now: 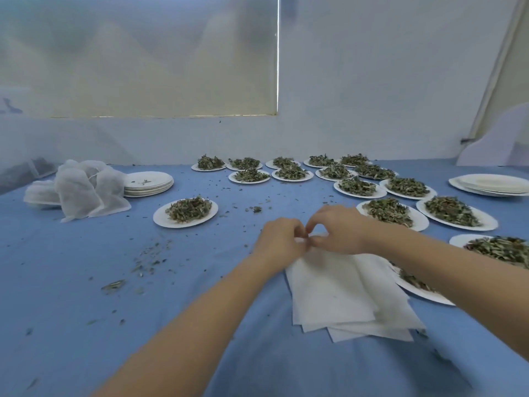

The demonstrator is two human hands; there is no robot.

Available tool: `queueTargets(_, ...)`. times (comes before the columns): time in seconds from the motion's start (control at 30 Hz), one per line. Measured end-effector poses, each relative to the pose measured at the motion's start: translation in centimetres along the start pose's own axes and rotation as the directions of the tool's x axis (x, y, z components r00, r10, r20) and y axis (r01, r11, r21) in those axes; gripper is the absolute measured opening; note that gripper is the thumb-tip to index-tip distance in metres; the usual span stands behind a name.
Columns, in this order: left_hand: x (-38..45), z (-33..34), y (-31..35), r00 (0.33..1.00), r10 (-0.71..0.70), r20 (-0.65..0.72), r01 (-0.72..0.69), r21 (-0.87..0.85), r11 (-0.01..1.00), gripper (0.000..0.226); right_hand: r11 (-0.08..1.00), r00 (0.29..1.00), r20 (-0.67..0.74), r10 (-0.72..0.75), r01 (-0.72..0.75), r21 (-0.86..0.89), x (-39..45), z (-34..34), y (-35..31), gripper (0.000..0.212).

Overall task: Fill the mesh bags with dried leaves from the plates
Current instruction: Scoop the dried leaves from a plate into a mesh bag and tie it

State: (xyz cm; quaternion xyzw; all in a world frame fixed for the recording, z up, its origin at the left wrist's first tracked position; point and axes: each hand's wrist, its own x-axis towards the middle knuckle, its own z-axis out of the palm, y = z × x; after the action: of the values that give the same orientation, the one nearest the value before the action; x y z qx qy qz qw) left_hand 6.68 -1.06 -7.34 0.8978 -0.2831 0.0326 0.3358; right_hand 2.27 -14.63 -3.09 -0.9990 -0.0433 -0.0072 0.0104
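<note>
Two hands meet at the far edge of the flat mesh bags (337, 290) stack: left hand (282, 242) and right hand (337, 227) both pinch its top bag. Plates of dried leaves (186, 210) lie beyond the stack on the blue tabletop (71, 267); filled bags (86, 187) far left.

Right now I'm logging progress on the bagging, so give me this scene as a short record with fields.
surface: blue cloth
left hand: pinching top of an empty mesh bag
right hand: pinching the same spot
empty mesh bags: flat pile under the hands
filled bags: heap, far left
empty plates: stacked beside the heap
nearest leaf plate: full
</note>
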Motion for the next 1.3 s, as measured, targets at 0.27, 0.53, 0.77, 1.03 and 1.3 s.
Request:
queueTargets(0.27,1.6,-2.2,0.2,0.978,-0.064,-0.198,0.007,-0.276,0.961,0.008,0.984,0.951,-0.308,-0.022,0.075,0.161,0.6,-0.6,0.4,0.036)
queueTargets(0.53,3.9,-9.3,-2.7,0.899,-0.299,-0.32,0.051,-0.602,0.797,0.019,0.835,0.822,-0.568,0.039,0.285,0.471,7.1,-3.1,-4.4,0.025)
queueTargets(0.77,5.0,-15.9,-8.5,0.803,-0.313,-0.507,0.019,-0.503,0.864,0.005,0.875,0.877,-0.472,-0.091,0.296,0.382,15.3,-3.9,-12.0,0.031)
queueTargets(1.03,5.9,-18.7,-14.3,0.689,-0.258,-0.677,-0.013,-0.368,0.93,0.014,0.933,0.833,-0.55,0.062,0.146,0.327,21.1,-3.2,-19.2,0.034)
queueTargets(1.3,5.7,-18.8,-17.7,0.661,-0.161,-0.733,-0.082,-0.284,0.955,0.015,0.906,0.817,-0.575,-0.045,0.276,0.32,24.0,-1.5,-20.8,0.039)
